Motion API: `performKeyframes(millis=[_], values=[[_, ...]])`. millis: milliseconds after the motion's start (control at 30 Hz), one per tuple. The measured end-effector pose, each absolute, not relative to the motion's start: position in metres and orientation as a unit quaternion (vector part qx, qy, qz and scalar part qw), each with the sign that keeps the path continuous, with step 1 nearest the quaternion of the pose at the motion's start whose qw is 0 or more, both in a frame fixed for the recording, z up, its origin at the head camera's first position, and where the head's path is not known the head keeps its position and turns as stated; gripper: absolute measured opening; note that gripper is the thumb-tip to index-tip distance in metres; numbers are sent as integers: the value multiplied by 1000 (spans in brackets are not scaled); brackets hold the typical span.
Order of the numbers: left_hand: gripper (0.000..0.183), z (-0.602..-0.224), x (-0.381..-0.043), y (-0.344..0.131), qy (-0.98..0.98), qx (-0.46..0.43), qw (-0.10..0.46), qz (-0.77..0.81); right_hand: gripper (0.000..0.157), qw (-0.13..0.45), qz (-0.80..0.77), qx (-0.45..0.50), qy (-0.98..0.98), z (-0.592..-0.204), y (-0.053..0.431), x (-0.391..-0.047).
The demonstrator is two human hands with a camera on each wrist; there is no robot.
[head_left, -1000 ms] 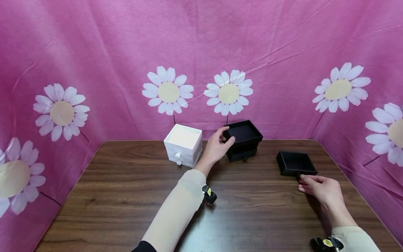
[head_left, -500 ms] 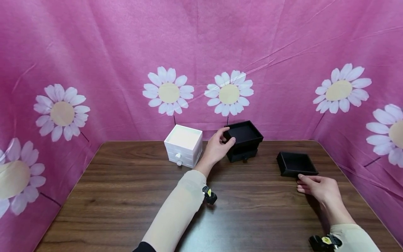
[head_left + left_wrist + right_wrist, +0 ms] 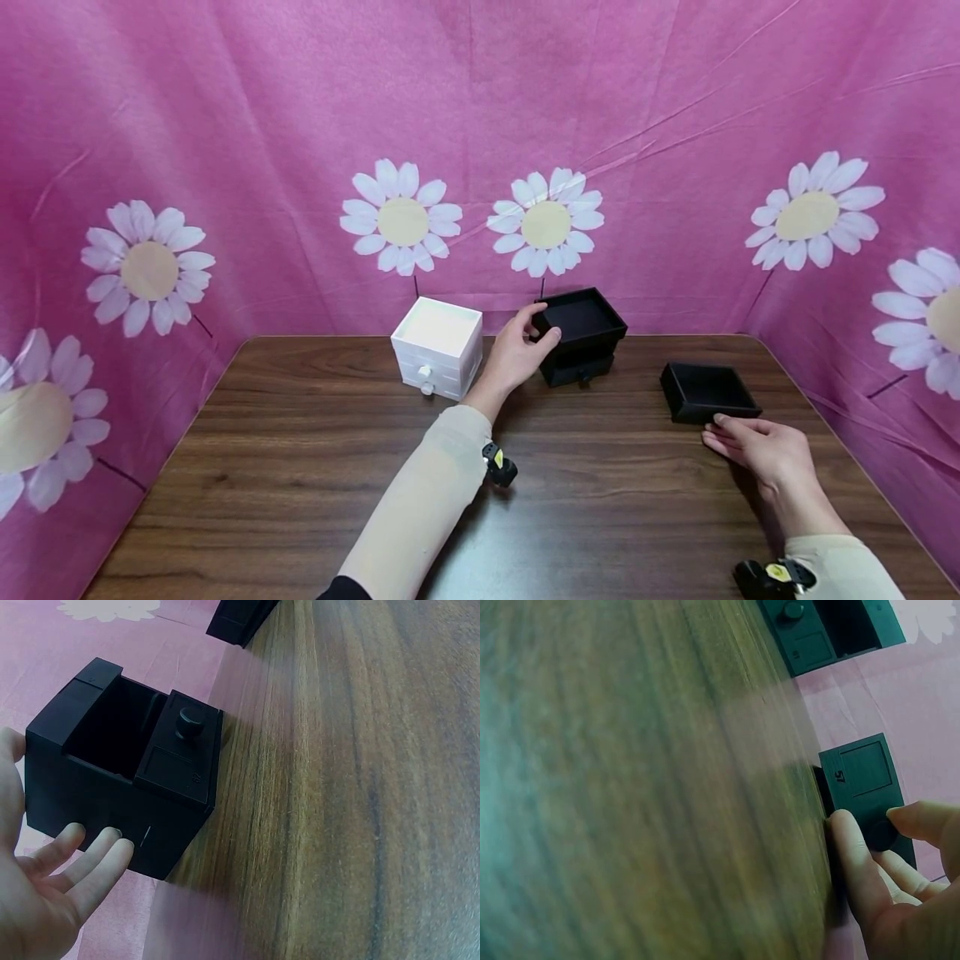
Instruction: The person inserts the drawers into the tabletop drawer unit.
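At the back of the table, my left hand [image 3: 517,350] rests against the left side of a small black drawer cabinet [image 3: 581,312]. In the left wrist view several fingers lie almost straight along the cabinet's side wall, and another digit reaches its upper edge. The cabinet's upper slot gapes above a lower drawer [image 3: 180,750] with a round knob [image 3: 190,722]. To the right, my right hand [image 3: 768,458] pinches the knob of a loose black drawer [image 3: 708,392] at its front. One finger touches that drawer's lower edge; its knob [image 3: 883,834] is partly covered by the fingers.
A white drawer cabinet [image 3: 438,346] with two knobs stands left of the black one, close to my left forearm. Behind the wooden table [image 3: 300,467] hangs a pink cloth [image 3: 285,125] with daisies, which also closes in both sides.
The loose drawer has shifted very slightly right and nearer to me, with small finger movements of my right hand at its front. My left hand and the black cabinet keep their place.
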State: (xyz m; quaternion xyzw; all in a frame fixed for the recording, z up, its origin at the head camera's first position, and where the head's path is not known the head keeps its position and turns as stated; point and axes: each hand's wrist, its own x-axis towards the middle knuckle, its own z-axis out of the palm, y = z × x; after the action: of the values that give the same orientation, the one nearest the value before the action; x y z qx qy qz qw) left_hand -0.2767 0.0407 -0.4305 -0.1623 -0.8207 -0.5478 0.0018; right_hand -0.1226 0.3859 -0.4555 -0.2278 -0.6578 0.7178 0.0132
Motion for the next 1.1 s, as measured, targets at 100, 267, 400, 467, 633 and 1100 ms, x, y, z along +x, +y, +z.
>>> performKeyframes(millis=[100,267,400,467,633,1100], values=[[55,-431,-277,41,-820,-163,2,-549,35,16,732,-236,-639,-456,386,-122],[55,-432,-278,41,-820,-164,3,-549,38,27,762,-236,-603,-457,386,-120],[55,-432,-278,41,-819,-164,7,-549,40,37,785,-217,-579,-457,385,-118],[55,-432,-278,41,-819,-164,6,-550,41,39,792,-212,-571,-457,384,-117],[55,-431,-278,41,-819,-162,3,-550,39,37,803,-212,-556,-457,383,-116],[55,-431,-278,41,-819,-161,0,-550,36,47,832,-175,-525,-457,375,-112]])
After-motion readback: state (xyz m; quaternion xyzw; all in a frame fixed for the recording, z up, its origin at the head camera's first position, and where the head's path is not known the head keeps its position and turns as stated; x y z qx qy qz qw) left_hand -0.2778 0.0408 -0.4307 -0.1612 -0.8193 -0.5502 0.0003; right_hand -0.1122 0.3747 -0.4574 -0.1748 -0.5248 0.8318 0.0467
